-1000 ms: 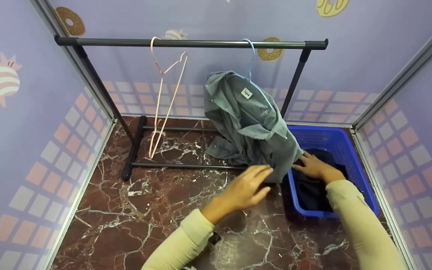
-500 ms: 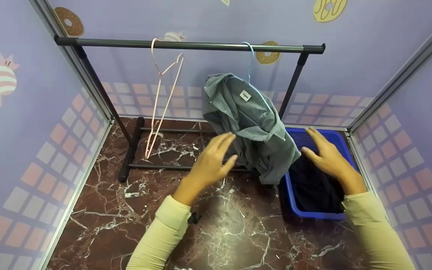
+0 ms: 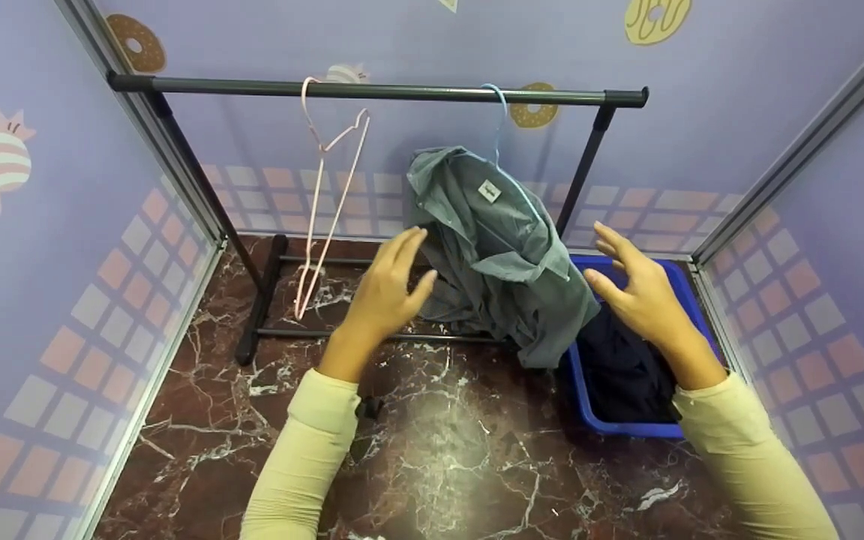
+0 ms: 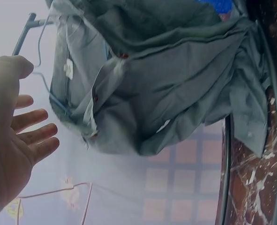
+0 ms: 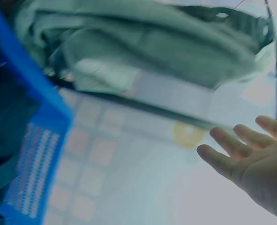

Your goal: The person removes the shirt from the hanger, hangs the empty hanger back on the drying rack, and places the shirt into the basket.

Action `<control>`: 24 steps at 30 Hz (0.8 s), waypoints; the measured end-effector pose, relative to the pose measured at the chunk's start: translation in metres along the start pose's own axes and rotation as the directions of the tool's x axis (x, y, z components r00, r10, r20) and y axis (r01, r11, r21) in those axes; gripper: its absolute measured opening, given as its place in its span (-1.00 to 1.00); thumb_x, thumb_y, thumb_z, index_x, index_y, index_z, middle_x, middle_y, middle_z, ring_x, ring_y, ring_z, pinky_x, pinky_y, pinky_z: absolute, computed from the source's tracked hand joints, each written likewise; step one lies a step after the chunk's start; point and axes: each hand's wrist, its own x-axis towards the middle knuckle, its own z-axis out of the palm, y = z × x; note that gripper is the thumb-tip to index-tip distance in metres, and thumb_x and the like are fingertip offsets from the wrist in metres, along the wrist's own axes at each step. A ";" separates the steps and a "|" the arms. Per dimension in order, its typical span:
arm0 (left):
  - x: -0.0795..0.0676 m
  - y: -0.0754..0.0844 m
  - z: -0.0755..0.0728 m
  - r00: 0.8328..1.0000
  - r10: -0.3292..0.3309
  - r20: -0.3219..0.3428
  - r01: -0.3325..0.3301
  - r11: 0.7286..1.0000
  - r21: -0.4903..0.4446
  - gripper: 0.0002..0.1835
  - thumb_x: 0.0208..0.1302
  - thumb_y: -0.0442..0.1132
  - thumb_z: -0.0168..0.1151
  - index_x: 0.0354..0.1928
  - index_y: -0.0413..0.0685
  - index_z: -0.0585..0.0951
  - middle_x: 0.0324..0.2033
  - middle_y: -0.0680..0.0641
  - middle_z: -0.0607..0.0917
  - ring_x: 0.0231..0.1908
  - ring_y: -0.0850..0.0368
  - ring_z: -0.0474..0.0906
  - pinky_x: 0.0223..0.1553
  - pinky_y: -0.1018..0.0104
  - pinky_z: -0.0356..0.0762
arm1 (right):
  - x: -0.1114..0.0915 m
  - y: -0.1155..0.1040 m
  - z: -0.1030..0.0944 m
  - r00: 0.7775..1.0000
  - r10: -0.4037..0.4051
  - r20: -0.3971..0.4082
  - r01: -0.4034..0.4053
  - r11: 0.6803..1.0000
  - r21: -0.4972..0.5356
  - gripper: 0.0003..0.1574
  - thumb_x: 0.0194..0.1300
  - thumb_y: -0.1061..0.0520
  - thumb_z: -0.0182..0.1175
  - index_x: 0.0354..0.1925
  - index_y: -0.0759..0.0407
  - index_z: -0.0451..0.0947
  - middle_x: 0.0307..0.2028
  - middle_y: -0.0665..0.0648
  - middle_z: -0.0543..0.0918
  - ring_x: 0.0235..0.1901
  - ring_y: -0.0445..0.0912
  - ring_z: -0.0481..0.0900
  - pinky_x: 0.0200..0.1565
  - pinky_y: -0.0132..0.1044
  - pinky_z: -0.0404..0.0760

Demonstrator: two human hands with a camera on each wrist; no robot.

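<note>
From where I stand, the change is mainly in the two hands. One second earlier, the left hand (image 3: 387, 289) was low, near the bottom of the grey-green buttoned cloth shirt (image 3: 514, 300), and the right hand (image 3: 642, 296) was at the shirt's edge, over the blue perforated plastic basket (image 3: 634, 430). Now both are raised and well apart from each other, one on each side of the shirt. The grip of the left hand is apart, with the fingers extended and nothing between them. The grip of the right hand is also apart and holds nothing; both wrist views confirm this.

The shirt itself has stayed almost in the same place. It hangs from the thin light-blue hanger (image 3: 504, 116), whose hook is over the top bar of the black metal rack (image 3: 402, 91). For the work, I judge this means that the shirt is hung and needs no support, although its front sits loose and uneven. The slim pale-pink hanger (image 3: 316, 199) remains bare on the same bar. In the basket there is dark, crumpled cloth (image 3: 623, 375); I cannot tell how many pieces.
</note>
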 end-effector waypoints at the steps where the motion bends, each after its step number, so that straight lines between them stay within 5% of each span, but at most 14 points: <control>1: 0.002 -0.002 -0.002 1.000 -0.004 -0.005 0.004 1.000 0.002 -0.34 0.44 -0.11 0.24 0.46 -0.29 0.38 0.39 -0.31 0.47 0.42 -0.19 0.39 0.52 0.09 0.27 | 0.003 -0.005 0.001 1.000 -0.003 0.000 0.003 1.000 0.004 -0.17 0.44 0.11 0.30 0.57 0.01 0.25 0.48 0.20 0.41 0.35 0.22 0.51 0.32 0.24 0.49; 14: 0.025 -0.018 -0.011 0.992 -0.112 -0.052 0.110 0.993 -0.037 -0.37 0.43 -0.15 0.23 0.45 -0.28 0.39 0.38 -0.31 0.48 0.42 -0.18 0.39 0.53 0.09 0.26 | 0.044 -0.032 0.034 0.996 -0.084 0.030 0.084 0.996 -0.019 -0.09 0.33 0.07 0.43 0.53 0.18 0.29 0.48 0.22 0.42 0.36 0.21 0.51 0.36 0.11 0.49; 24: 0.028 -0.021 -0.008 0.985 -0.167 -0.035 0.165 0.984 -0.060 -0.35 0.45 -0.10 0.21 0.49 -0.21 0.36 0.42 -0.28 0.43 0.45 -0.15 0.36 0.54 0.08 0.24 | 0.046 -0.033 0.051 0.999 -0.043 0.024 0.045 0.997 -0.062 -0.06 0.38 0.06 0.38 0.56 0.24 0.20 0.44 0.32 0.44 0.35 0.24 0.49 0.37 0.10 0.46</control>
